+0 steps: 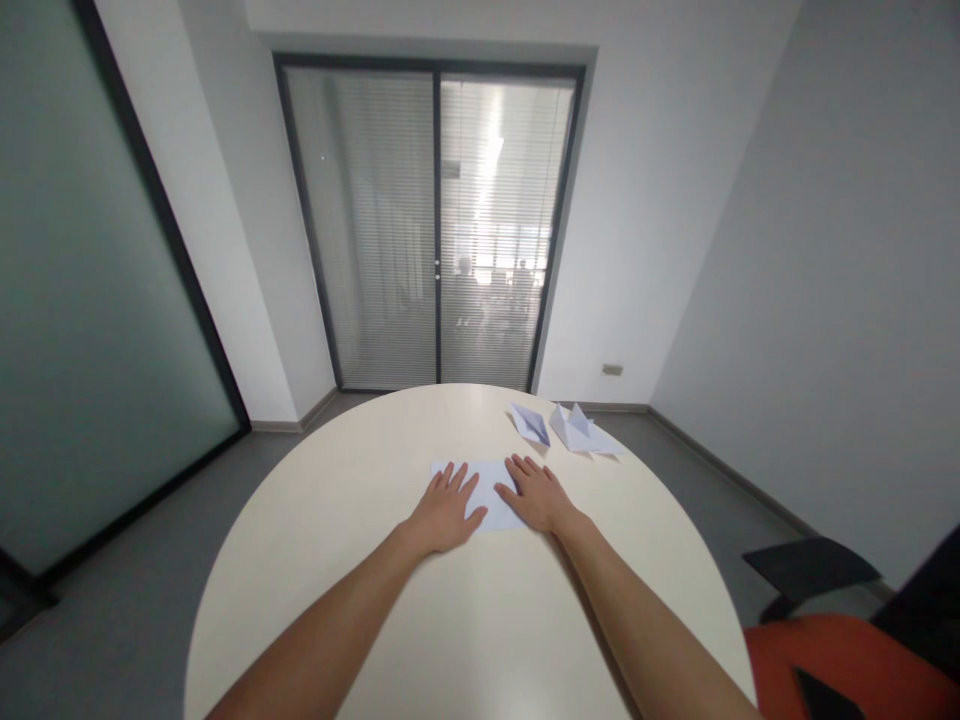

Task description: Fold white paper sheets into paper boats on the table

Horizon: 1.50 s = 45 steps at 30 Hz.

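A sheet of white paper (487, 495) lies flat on the round table, under both hands. My left hand (444, 510) rests on its left part, palm down, fingers spread. On the right part lies my right hand (536, 497), also palm down with the fingers apart. Neither hand grips anything. The paper's left and right edges are partly hidden beneath the hands. Beyond my right hand are a folded paper boat (530, 425) and, to the right of it, another folded paper piece (581, 432) with raised points.
The pale round table (322, 560) fills the middle, its curved edge all around. A chair with a red seat (832, 665) and black armrest (810, 570) stands at the right. Behind the table is a glass door (382, 230) with blinds.
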Tool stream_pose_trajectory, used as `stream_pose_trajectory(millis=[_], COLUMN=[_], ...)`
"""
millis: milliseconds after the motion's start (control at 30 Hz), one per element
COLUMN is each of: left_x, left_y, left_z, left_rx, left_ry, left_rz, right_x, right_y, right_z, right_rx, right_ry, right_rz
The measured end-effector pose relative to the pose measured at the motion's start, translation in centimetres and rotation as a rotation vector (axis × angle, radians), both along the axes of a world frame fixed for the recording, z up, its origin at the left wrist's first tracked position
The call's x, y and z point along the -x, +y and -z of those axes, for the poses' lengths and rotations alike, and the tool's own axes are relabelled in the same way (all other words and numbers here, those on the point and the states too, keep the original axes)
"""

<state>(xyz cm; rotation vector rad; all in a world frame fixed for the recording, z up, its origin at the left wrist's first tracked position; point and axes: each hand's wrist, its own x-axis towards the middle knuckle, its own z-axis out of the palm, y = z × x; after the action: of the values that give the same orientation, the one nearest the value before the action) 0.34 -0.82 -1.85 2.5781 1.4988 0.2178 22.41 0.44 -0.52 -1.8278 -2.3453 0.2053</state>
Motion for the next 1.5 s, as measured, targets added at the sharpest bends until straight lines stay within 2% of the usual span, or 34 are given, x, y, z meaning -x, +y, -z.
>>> stream_pose_trajectory(millis=[133, 333, 600, 767, 933, 1167, 1400, 1500], left_x=[0.0, 0.3, 0.4, 0.3, 0.2, 0.1, 0.2, 0.1], left_y=[-0.1, 0.0, 0.2, 0.2, 0.1, 0.2, 0.0, 0.0], left_z=[-0.1, 0.1, 0.1, -0.1, -0.2, 0.1, -0.1, 0.0], left_rx=[-0.006, 0.000, 0.004, 0.009, 0.014, 0.016, 0.010, -0.003], left_ry=[-0.002, -0.004, -0.007, 0.002, -0.002, -0.018, -0.029, -0.031], left_rz=[0.000, 0.007, 0.003, 0.004, 0.007, 0.000, 0.008, -0.002], right_x=[0.0, -0.8, -2.5, -2.4, -2.3, -2.6, -1.8, 0.1], right_y=[-0.2, 0.3, 1.6, 1.9, 1.9, 2.6, 2.2, 1.4], right_z=[-0.5, -1.6, -1.0, -0.8, -0.9, 0.1, -1.3, -1.3], right_rx=[-0.122, -0.297, -0.232, -0.296, -0.338, -0.331, -0.380, -0.396], right_ry=[-0.039, -0.082, -0.104, -0.077, -0.086, -0.056, 0.008, 0.087], right_rz=[0.039, 0.242, 0.240, 0.224, 0.308, 0.390, 0.330, 0.096])
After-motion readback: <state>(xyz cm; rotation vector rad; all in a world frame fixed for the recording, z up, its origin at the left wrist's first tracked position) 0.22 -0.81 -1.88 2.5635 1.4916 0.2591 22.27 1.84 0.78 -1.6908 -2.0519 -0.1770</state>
